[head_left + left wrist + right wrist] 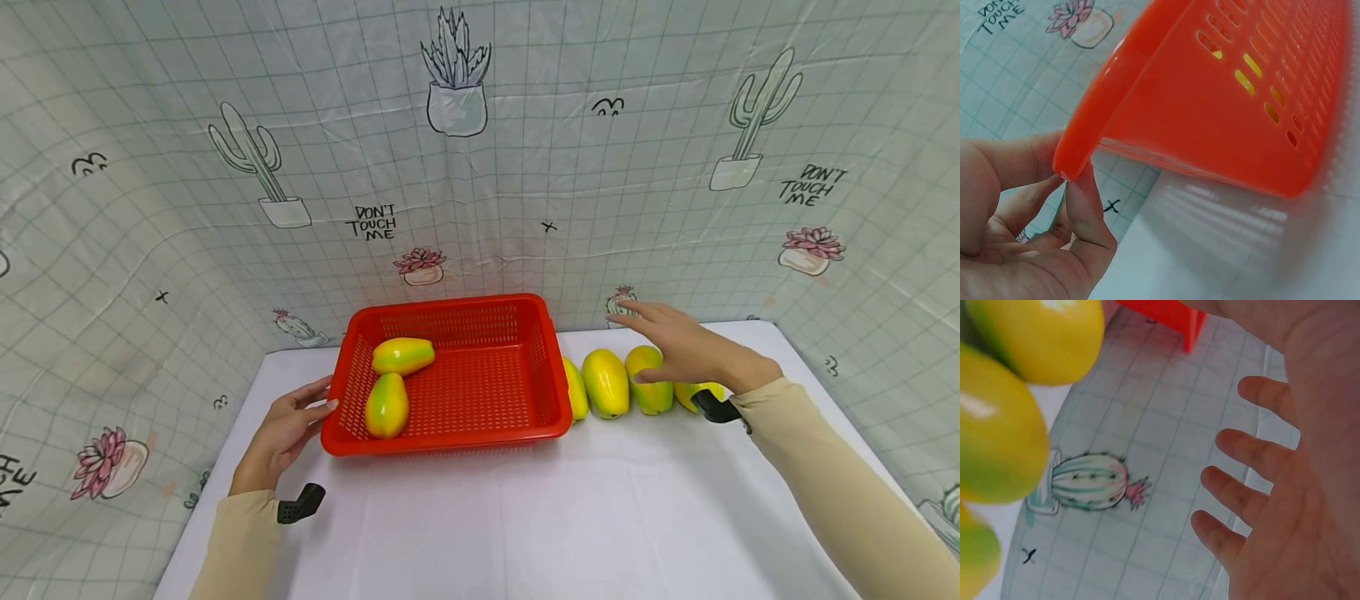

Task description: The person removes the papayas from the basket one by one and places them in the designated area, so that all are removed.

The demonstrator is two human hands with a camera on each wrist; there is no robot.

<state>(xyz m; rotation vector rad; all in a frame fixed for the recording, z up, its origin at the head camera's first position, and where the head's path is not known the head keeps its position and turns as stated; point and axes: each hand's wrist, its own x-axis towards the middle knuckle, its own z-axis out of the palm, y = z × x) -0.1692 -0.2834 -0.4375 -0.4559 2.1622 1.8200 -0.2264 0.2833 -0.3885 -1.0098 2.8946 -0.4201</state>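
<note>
A red plastic basket point(480, 383) with slotted walls stands on the white table. Inside, on its left side, lie two glossy yellow-green fruits shaped like papayas: one sideways at the back point(402, 356), another nearer the front point(387, 407). My left hand point(285, 433) pinches the basket's left rim point(1085, 131) between thumb and fingers. To the right of the basket, several similar fruits point(606, 383) sit in a row, the leftmost partly hidden by the basket wall. Over this row hovers my right hand point(678, 343), fingers spread and holding nothing; in the right wrist view its fingers point(1260, 453) are apart from the fruits.
Behind the table point(495, 525) hangs a grid-patterned cloth point(502, 175) printed with cacti, and it continues along both sides. Black wrist devices are worn at the left cuff point(302, 503) and the right cuff point(714, 407).
</note>
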